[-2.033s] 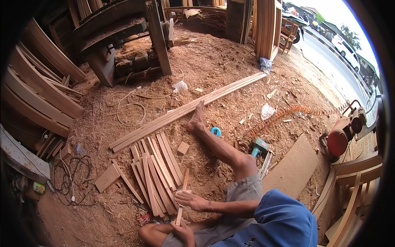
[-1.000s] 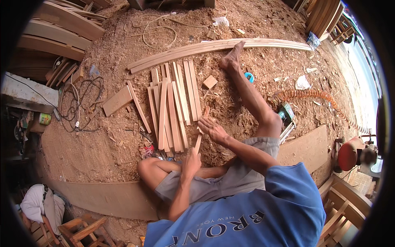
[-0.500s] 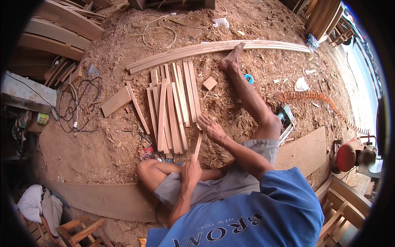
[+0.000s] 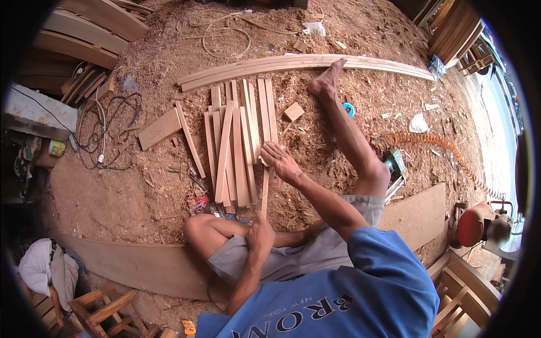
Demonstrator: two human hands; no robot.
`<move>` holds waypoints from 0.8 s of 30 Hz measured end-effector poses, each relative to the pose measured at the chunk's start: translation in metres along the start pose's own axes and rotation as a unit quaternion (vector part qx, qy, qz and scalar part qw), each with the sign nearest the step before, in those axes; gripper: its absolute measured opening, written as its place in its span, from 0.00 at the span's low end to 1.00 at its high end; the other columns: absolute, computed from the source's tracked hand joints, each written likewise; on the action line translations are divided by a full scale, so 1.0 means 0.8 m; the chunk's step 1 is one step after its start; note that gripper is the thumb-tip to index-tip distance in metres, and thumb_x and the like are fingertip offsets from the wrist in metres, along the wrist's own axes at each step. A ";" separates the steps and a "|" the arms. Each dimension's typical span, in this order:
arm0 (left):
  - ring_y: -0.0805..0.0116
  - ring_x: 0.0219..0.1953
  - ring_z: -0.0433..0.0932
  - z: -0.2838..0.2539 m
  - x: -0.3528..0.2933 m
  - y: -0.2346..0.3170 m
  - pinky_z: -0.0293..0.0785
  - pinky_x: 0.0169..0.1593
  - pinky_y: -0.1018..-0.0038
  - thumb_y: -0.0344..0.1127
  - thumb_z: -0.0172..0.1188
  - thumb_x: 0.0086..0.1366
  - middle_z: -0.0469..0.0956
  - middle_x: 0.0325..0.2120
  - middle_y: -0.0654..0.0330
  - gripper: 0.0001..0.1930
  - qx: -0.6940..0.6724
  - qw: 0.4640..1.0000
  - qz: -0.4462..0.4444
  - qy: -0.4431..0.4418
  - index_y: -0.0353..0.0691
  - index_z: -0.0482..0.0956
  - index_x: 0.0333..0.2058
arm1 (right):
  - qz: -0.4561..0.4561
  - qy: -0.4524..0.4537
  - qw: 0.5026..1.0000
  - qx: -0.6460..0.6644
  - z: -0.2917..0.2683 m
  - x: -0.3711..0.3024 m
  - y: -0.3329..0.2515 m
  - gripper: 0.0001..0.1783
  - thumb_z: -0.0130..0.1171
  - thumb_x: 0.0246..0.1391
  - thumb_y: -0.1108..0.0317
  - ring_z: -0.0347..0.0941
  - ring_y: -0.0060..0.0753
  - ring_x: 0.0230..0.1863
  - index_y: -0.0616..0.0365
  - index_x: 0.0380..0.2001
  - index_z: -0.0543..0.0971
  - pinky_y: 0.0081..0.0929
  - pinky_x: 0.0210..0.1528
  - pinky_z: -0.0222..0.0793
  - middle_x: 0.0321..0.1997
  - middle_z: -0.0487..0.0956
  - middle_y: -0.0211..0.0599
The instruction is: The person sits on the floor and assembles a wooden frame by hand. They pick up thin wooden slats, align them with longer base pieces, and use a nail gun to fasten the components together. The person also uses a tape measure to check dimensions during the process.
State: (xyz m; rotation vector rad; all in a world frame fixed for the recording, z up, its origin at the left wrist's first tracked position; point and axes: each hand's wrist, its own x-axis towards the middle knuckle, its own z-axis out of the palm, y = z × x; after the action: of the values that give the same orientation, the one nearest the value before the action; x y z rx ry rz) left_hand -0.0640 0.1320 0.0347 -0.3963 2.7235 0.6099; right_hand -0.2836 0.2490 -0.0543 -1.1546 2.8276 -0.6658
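My left hand [image 4: 261,236] is closed around the near end of a narrow wooden strip [image 4: 265,193], held over my lap and pointing away from me. My right hand [image 4: 280,161] is farther along that strip, fingers bent over it. A small pale edge shows under those fingers; what it belongs to is mostly hidden. Just left of the strip, a loose pile of similar wooden strips [image 4: 236,160] lies on the shavings, some crossing others. A squarish wood block [image 4: 293,111] rests beyond my right hand.
Long thin boards [image 4: 270,65] lie under my outstretched foot. A wide plank [image 4: 141,265] passes beneath me. At right are a power tool [image 4: 395,163] and a coiled orange hose [image 4: 445,141]. Tangled cables [image 4: 107,129] and a short board [image 4: 159,128] lie left, on wood shavings.
My right hand has shifted slightly left and away from me along the strip. The strip now stands more upright in view. My left hand keeps its grip; the whole view has shifted slightly.
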 end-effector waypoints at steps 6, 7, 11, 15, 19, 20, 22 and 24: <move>0.37 0.33 0.81 -0.008 0.002 0.006 0.77 0.37 0.48 0.31 0.48 0.65 0.80 0.32 0.35 0.20 -0.011 0.999 -0.017 -0.029 0.28 0.63 0.54 | 0.042 -0.019 0.998 -0.043 0.012 -0.048 -0.090 0.29 0.42 0.61 0.74 0.49 0.51 0.75 0.62 0.67 0.60 0.44 0.78 0.39 0.73 0.58 0.52; 0.37 0.33 0.81 -0.010 0.003 0.006 0.77 0.37 0.48 0.31 0.48 0.65 0.80 0.33 0.35 0.20 -0.010 0.999 -0.014 -0.029 0.28 0.63 0.54 | 0.029 -0.024 0.999 0.009 0.014 -0.068 -0.109 0.29 0.42 0.61 0.73 0.50 0.51 0.75 0.62 0.67 0.61 0.44 0.78 0.39 0.72 0.59 0.52; 0.38 0.33 0.81 -0.009 0.002 0.003 0.77 0.36 0.48 0.31 0.48 0.66 0.80 0.31 0.36 0.19 -0.026 0.999 0.001 -0.025 0.28 0.63 0.53 | -0.030 -0.017 0.999 0.007 0.005 -0.078 -0.099 0.30 0.44 0.61 0.71 0.49 0.47 0.76 0.63 0.67 0.61 0.44 0.78 0.37 0.73 0.59 0.50; 0.38 0.33 0.81 -0.002 0.000 0.000 0.78 0.35 0.50 0.32 0.48 0.67 0.79 0.29 0.38 0.16 -0.026 0.999 0.013 0.018 0.29 0.65 0.50 | 0.077 -0.089 0.989 -0.090 -0.011 0.011 -0.015 0.38 0.44 0.60 0.79 0.41 0.37 0.78 0.58 0.72 0.47 0.34 0.80 0.32 0.77 0.49 0.42; 0.37 0.32 0.80 -0.005 0.004 0.003 0.77 0.35 0.48 0.32 0.48 0.66 0.79 0.30 0.37 0.16 -0.014 1.000 -0.010 -0.019 0.30 0.65 0.51 | 0.102 -0.153 0.977 -0.110 -0.013 -0.001 -0.046 0.40 0.44 0.57 0.82 0.39 0.42 0.78 0.62 0.72 0.46 0.39 0.80 0.29 0.77 0.46 0.48; 0.36 0.32 0.80 -0.006 0.005 0.004 0.76 0.35 0.48 0.32 0.48 0.66 0.79 0.30 0.37 0.17 -0.022 1.000 -0.006 -0.018 0.30 0.65 0.51 | 0.057 -0.156 0.966 -0.197 -0.011 -0.028 -0.070 0.40 0.42 0.57 0.83 0.38 0.45 0.78 0.63 0.72 0.44 0.38 0.80 0.27 0.77 0.44 0.51; 0.36 0.32 0.80 -0.009 0.005 0.007 0.76 0.35 0.47 0.32 0.48 0.67 0.79 0.30 0.37 0.17 -0.030 0.999 0.000 -0.024 0.30 0.64 0.51 | 0.032 -0.122 0.992 -0.018 -0.007 -0.070 -0.105 0.34 0.41 0.61 0.74 0.43 0.48 0.77 0.64 0.71 0.51 0.43 0.79 0.34 0.76 0.51 0.53; 0.36 0.31 0.80 -0.010 0.005 0.008 0.76 0.35 0.47 0.32 0.48 0.66 0.79 0.31 0.37 0.17 -0.025 0.999 -0.010 -0.027 0.30 0.64 0.51 | 0.031 -0.095 0.995 -0.003 -0.002 -0.081 -0.110 0.33 0.41 0.63 0.69 0.45 0.46 0.77 0.62 0.71 0.54 0.43 0.78 0.36 0.76 0.53 0.50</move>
State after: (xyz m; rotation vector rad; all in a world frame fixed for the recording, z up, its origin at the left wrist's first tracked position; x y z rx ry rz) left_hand -0.0715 0.1329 0.0424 -0.4125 2.6542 0.6733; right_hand -0.1784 0.2372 -0.0274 -1.0649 2.6952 -0.5149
